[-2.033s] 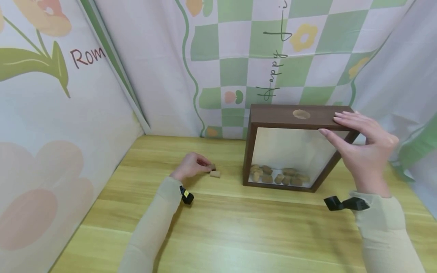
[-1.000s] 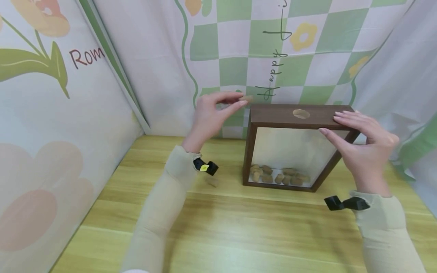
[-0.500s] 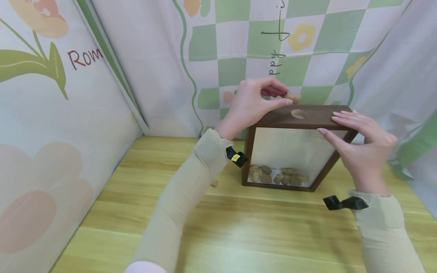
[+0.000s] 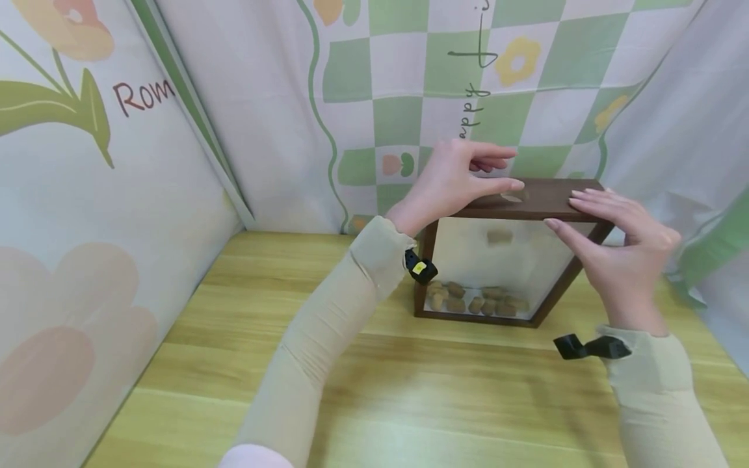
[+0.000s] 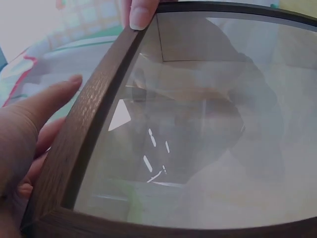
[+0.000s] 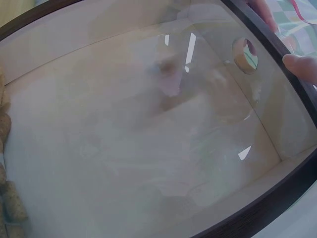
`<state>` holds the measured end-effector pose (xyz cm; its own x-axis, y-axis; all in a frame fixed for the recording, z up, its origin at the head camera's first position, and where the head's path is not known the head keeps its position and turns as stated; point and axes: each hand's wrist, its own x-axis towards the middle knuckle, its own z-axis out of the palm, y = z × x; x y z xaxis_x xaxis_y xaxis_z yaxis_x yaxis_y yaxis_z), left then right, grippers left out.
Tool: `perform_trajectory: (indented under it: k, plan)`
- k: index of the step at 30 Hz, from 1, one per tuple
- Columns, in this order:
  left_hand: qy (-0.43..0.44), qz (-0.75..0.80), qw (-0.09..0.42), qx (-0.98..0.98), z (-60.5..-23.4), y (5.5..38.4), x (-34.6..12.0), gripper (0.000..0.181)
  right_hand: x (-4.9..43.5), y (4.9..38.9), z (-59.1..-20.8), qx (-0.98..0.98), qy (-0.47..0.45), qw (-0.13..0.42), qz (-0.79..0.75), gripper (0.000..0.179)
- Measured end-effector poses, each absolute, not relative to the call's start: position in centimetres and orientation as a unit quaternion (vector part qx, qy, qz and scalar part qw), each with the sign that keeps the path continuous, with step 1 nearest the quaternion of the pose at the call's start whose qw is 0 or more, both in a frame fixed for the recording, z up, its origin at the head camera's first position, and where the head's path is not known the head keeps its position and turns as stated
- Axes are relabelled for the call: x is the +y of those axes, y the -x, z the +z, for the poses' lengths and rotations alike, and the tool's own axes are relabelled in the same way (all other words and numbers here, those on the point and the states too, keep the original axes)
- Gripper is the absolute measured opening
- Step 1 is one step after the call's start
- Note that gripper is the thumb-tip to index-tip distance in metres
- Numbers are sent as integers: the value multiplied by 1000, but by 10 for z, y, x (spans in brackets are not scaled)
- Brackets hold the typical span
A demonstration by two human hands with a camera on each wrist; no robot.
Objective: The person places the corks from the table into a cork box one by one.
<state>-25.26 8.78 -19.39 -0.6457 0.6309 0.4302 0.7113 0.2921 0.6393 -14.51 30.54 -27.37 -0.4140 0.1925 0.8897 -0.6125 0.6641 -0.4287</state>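
Observation:
A brown wooden frame box with a clear front stands upright on the table, a round hole in its top. One blurred cork is in mid-air inside, below the hole. Several more corks lie along the box's bottom; some corks show at the left edge of the right wrist view. My left hand is above the top, thumb tip beside the hole, fingers extended and holding nothing. My right hand grips the box's top right corner, fingers on top, thumb on the front edge.
The wood-grain table extends in front of the box. A checked curtain hangs close behind it, and a printed flower curtain borders the left side. Each wrist carries a small black camera.
My left hand picked a cork off the table, carried it up and right to the hole, and let it go; the cork is now inside the box. My right hand stays in place.

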Motion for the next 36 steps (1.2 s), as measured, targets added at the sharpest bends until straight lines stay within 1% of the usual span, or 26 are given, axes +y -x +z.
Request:
perform_trajectory:
  k: [2, 15, 22, 27, 29, 33, 36]
  plan:
    - [408, -426, 52, -806, -194, 253, 86, 54, 306, 146, -274, -746, -141, 523, 387, 35]
    - [358, -484, 99, -793, -195, 258, 58, 51, 304, 145, -273, -750, -139, 521, 384, 35]
    - [333, -539, 119, -764, -202, 262, 32, 44, 305, 147, -274, -744, -141, 523, 392, 34]
    - [313, -570, 118, -751, -208, 266, 9, 42, 306, 147, -275, -742, -142, 524, 394, 34]
    - [302, -567, 120, -757, -212, 267, 0, 43, 305, 146, -274, -740, -142, 525, 396, 34]
    - [294, -533, 147, -780, -224, 267, -20, 42, 302, 143, -273, -742, -137, 527, 391, 34]
    - [296, -516, 157, -789, -236, 268, -33, 43, 301, 141, -272, -747, -131, 525, 386, 34]
